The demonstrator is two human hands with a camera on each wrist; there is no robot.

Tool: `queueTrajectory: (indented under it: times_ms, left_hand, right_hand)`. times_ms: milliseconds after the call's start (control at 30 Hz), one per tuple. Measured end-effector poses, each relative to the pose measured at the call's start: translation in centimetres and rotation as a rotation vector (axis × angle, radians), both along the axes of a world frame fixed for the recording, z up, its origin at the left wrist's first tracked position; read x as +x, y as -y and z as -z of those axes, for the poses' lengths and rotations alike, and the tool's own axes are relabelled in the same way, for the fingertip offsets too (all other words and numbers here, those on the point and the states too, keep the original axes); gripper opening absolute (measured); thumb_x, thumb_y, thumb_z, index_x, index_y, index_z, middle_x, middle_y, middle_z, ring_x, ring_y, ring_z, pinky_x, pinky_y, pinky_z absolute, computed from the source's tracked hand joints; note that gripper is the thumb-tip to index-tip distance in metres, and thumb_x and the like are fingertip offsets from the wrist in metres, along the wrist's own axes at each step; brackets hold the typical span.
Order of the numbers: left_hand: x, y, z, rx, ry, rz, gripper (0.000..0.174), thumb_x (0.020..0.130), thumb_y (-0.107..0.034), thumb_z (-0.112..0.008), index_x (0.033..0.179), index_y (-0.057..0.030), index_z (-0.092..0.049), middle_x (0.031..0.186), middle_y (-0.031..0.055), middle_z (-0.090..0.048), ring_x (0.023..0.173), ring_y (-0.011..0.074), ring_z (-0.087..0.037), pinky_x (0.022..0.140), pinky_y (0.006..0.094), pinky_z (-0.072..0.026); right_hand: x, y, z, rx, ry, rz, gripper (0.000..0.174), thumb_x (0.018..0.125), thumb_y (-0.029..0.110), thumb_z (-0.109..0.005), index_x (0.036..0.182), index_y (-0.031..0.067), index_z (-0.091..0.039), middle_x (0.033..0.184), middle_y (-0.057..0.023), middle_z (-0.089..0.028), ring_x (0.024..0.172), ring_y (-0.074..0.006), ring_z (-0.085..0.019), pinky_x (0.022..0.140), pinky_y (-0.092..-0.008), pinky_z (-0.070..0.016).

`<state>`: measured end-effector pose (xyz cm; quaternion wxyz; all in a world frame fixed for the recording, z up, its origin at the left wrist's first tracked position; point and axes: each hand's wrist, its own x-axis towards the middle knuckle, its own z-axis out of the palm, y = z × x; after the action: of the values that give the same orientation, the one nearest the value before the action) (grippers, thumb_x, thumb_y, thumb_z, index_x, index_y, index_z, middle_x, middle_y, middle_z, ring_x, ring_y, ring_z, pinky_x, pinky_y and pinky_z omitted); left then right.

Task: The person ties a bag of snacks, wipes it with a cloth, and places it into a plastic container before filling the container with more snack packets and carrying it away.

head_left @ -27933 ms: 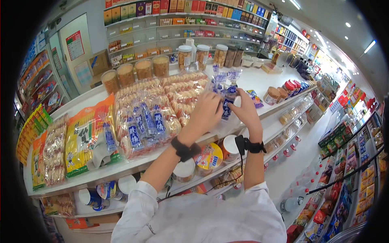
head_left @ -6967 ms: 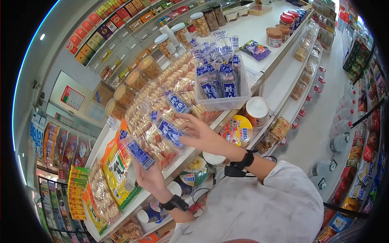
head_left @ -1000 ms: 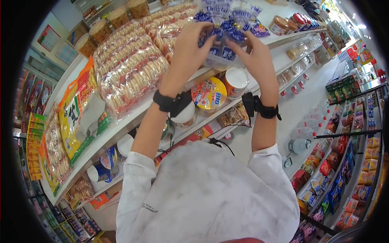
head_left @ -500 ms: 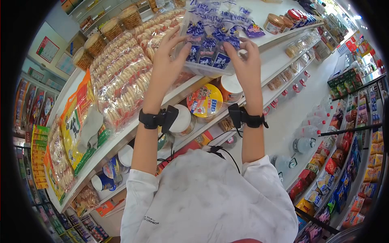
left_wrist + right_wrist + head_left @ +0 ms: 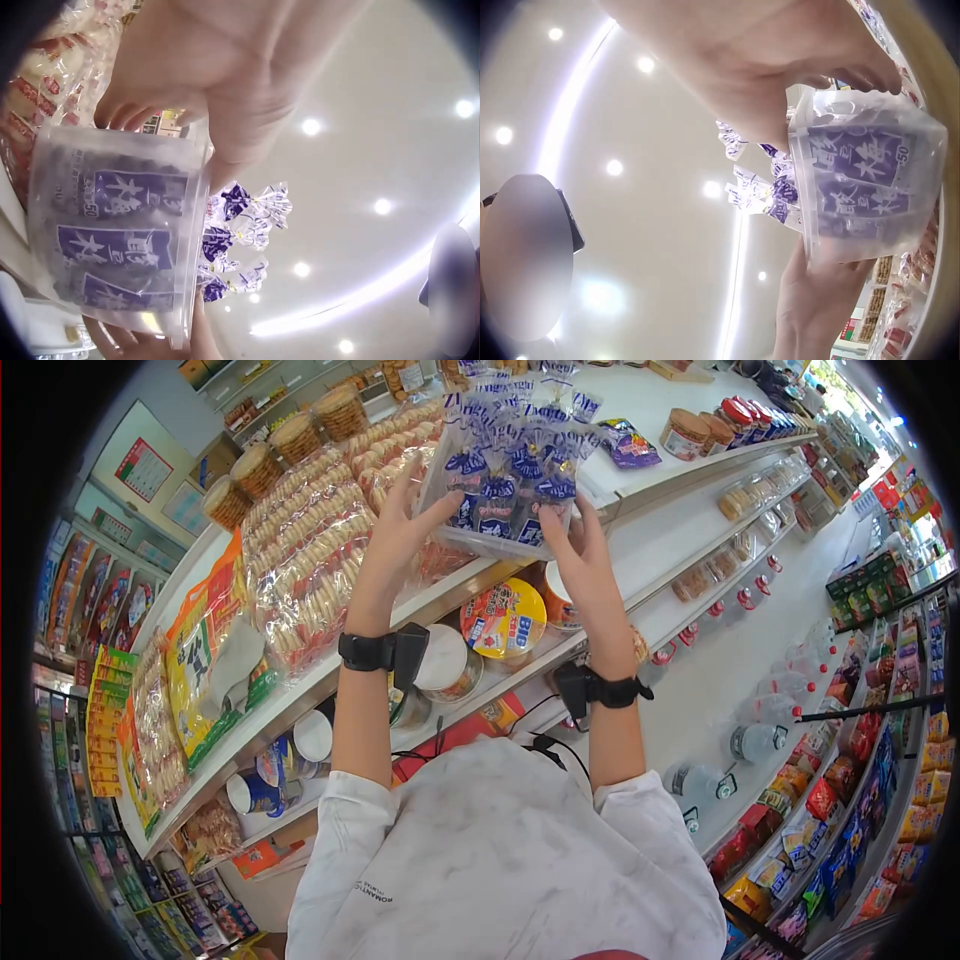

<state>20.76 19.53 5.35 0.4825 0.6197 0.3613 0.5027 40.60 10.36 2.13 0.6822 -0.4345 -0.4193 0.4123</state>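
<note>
Both hands hold a clear plastic tub (image 5: 490,546) full of blue-and-white packets (image 5: 527,458) with twisted tops. My left hand (image 5: 390,550) grips its left side, thumb over the rim and fingers along the outer wall. On the opposite side my right hand (image 5: 584,565) grips it in the same way. In the left wrist view, the left hand (image 5: 206,67) lies against the tub (image 5: 41,195). The right wrist view shows the right hand (image 5: 735,60) at the rim of the tub (image 5: 926,172), with dark-labelled packets visible through the wall.
Bagged round biscuits (image 5: 305,565) and a yellow bag (image 5: 205,670) lie left of the tub on the white counter (image 5: 650,478). Right of it is a purple snack packet (image 5: 628,444). Instant noodle cups (image 5: 503,618) stand on the shelf below; water bottles (image 5: 757,742) stand on the floor.
Compared with seven seconds ago, the loose blue packets are gone from the biscuit bags. Both hands have come round the tub, which has shifted left toward the biscuits in the last second.
</note>
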Motion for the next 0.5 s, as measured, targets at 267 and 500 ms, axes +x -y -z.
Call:
queueTrajectory:
  times_ms: [267,500]
  left_hand:
    - [-1.5,-0.9,1.6,-0.130,-0.098,0.125,0.061,0.100,-0.035,-0.070,0.147,0.0007,-0.054,0.129,0.0045,-0.065,0.119,0.0147,-0.058,0.104,0.0295,-0.0412]
    - [-1.6,4.0,1.0,-0.002,-0.340,0.046,0.077,0.096,-0.049,-0.071,0.158,-0.0131,-0.044,0.144,0.0128,-0.060,0.128,0.0240,-0.058,0.111,0.0365,-0.0447]
  right_hand:
    - [-0.4,1.7,-1.1,-0.079,0.030,-0.120,0.065,0.107,0.035,-0.060,0.154,-0.0034,-0.037,0.144,-0.0140,-0.056,0.130,-0.0184,-0.051,0.113,-0.0320,-0.0371]
    - [0.2,3.4,2.6,-0.184,0.260,-0.051,0.062,0.108,0.043,-0.055,0.158,0.0089,-0.038,0.152,-0.0124,-0.046,0.132,-0.0246,-0.051,0.109,-0.0374,-0.0455]
